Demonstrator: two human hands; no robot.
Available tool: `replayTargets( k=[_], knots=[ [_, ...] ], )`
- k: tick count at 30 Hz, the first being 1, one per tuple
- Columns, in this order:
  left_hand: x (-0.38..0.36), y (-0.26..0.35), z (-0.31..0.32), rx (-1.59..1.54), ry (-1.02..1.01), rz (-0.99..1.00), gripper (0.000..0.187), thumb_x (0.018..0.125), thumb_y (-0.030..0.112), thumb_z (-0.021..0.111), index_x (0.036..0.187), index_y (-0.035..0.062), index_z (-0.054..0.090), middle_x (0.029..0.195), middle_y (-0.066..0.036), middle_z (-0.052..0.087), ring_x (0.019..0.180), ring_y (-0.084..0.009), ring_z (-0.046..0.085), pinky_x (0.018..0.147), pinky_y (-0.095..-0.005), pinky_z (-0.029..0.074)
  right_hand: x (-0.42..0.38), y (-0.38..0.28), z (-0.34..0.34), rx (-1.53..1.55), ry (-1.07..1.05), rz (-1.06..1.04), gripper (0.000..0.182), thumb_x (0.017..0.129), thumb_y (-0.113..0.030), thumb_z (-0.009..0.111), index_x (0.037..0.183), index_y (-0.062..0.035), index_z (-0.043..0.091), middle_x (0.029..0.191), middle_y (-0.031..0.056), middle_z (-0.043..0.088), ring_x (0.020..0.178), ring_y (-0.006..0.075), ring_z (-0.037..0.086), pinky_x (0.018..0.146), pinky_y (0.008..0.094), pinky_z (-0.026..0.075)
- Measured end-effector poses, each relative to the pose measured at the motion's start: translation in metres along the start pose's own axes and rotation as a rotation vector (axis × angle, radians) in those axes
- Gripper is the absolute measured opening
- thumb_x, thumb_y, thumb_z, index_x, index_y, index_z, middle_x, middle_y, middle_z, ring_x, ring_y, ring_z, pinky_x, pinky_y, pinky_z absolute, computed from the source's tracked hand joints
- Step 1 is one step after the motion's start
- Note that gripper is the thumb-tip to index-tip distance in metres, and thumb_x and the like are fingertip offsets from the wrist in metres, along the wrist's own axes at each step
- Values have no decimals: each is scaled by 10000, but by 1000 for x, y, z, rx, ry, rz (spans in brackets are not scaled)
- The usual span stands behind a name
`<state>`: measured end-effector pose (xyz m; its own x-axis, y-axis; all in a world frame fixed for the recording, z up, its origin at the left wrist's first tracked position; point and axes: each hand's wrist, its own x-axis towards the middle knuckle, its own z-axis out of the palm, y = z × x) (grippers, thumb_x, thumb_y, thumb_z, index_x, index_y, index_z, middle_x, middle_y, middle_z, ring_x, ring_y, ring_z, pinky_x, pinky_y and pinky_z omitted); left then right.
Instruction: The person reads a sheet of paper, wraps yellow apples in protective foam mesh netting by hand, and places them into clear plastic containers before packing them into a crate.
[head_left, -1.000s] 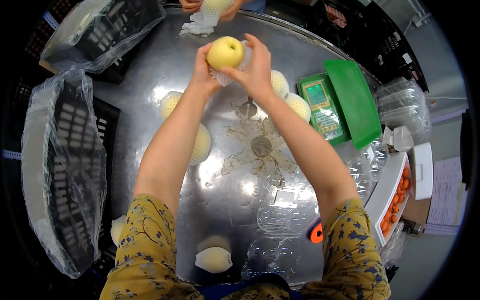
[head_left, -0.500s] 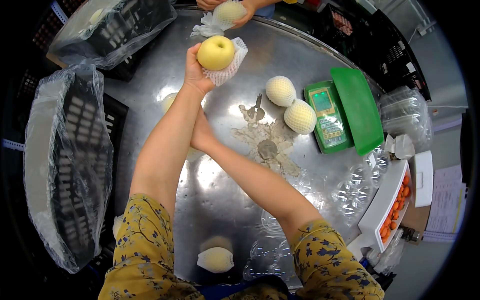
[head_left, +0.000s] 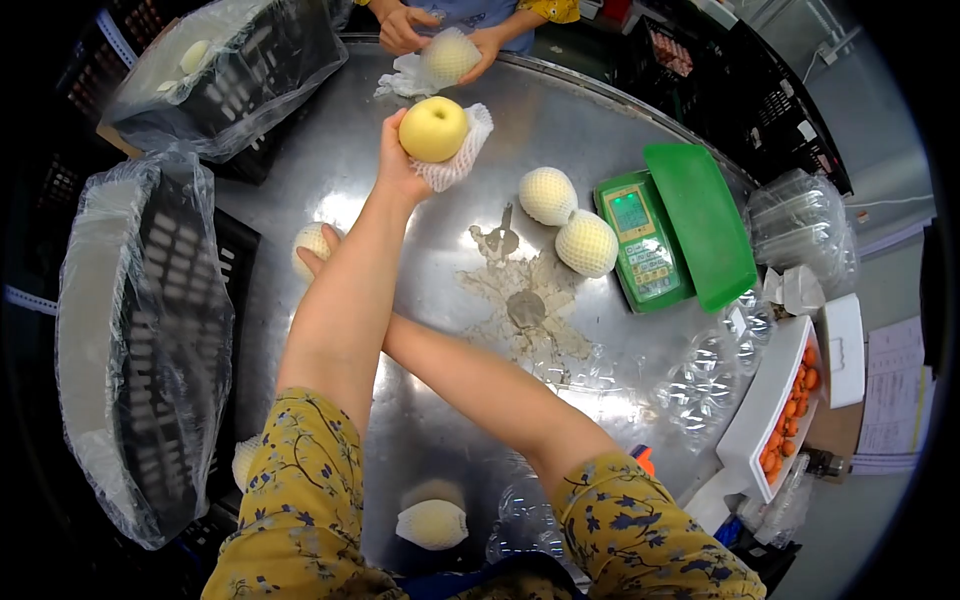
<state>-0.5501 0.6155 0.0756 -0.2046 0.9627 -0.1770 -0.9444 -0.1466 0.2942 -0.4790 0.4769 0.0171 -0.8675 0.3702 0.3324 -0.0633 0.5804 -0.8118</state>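
My left hand [head_left: 402,160] is closed round a yellow apple [head_left: 433,129], with a white foam net [head_left: 463,155] bunched beneath it. Crossing under my left forearm, my right hand [head_left: 322,250] shows only its fingertips, spread apart at the edge of a net-wrapped fruit [head_left: 309,250]; the rest of the hand is hidden. Two more wrapped fruits, one [head_left: 548,196] touching the other [head_left: 586,244], sit beside a green scale [head_left: 648,245]. Near my body lies another wrapped fruit [head_left: 432,524].
Across the metal table [head_left: 450,380], a co-worker's hands [head_left: 480,45] hold a wrapped fruit. Plastic-lined crates [head_left: 150,350] stand along the left. Clear plastic packs [head_left: 700,385] and a white box of small orange-red fruit [head_left: 765,420] are on the right.
My right hand has moved left from behind my left forearm to the wrapped fruit there. My left hand still holds the apple. The whole view has shifted slightly.
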Motion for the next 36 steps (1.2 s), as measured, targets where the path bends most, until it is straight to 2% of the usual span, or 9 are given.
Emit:
replayTargets(
  k=[6,9,15,18,21,24,27,30,36],
  knots=[
    [-10,7,-12,98,-128,-172,614,754,537,525,1116,44,578,1129,-155,587,1015,-318,577,903,-457,464,-1,-12,11,-108,101,-21,489,891,-236,476,1358,-110,402,1458,283,115,1354,425,110,1092,483,89],
    [-14,11,-10,132,-138,-184,607,756,538,525,1109,48,583,1113,-149,596,1008,-308,583,894,-455,471,1,-14,10,118,126,89,473,888,-222,474,1343,-105,422,1452,290,125,1349,422,130,1091,473,107],
    [-13,10,-11,151,-220,-191,574,773,514,511,1099,47,583,1090,-135,606,1000,-292,590,879,-444,483,1,-3,9,-42,132,14,600,884,-240,460,1397,-3,259,1446,281,155,1336,409,172,1098,437,108],
    [-12,12,-9,218,-213,-155,556,773,476,534,1119,42,564,1089,-128,603,992,-280,593,873,-435,488,-8,-7,-14,33,72,8,657,857,-275,513,1365,50,252,1413,271,252,1309,364,259,1080,402,194],
    [-9,13,-5,245,-257,-120,551,767,438,561,1145,38,541,1089,-127,599,982,-271,595,863,-432,494,-5,-23,-52,-46,-299,293,649,840,-361,560,1341,-22,324,1397,208,295,1309,343,259,1056,381,283],
    [-15,13,-1,257,-273,-107,554,761,417,578,1161,37,526,1088,-127,595,975,-267,596,858,-431,496,-3,-8,-49,319,-144,335,682,825,-380,573,1329,4,322,1388,210,312,1296,349,289,1034,389,325],
    [-19,12,3,228,-248,-95,549,762,416,571,1157,37,530,1089,-127,595,974,-270,596,857,-444,494,-6,-19,-65,317,-318,442,700,832,-381,560,1340,18,289,1389,220,298,1284,370,301,1059,383,296],
    [-25,9,9,215,-208,-73,547,763,413,565,1159,38,530,1090,-128,594,974,-274,594,856,-459,491,-16,-7,-41,425,-148,411,725,835,-384,556,1359,13,252,1392,229,283,1292,374,286,1078,372,271],
    [-36,4,17,264,-184,-52,544,754,388,583,1163,35,520,1103,-132,587,975,-279,591,846,-444,498,-27,3,-24,300,-82,322,738,842,-370,552,1377,10,213,1394,233,271,1315,347,260,1094,367,233]
  ],
)
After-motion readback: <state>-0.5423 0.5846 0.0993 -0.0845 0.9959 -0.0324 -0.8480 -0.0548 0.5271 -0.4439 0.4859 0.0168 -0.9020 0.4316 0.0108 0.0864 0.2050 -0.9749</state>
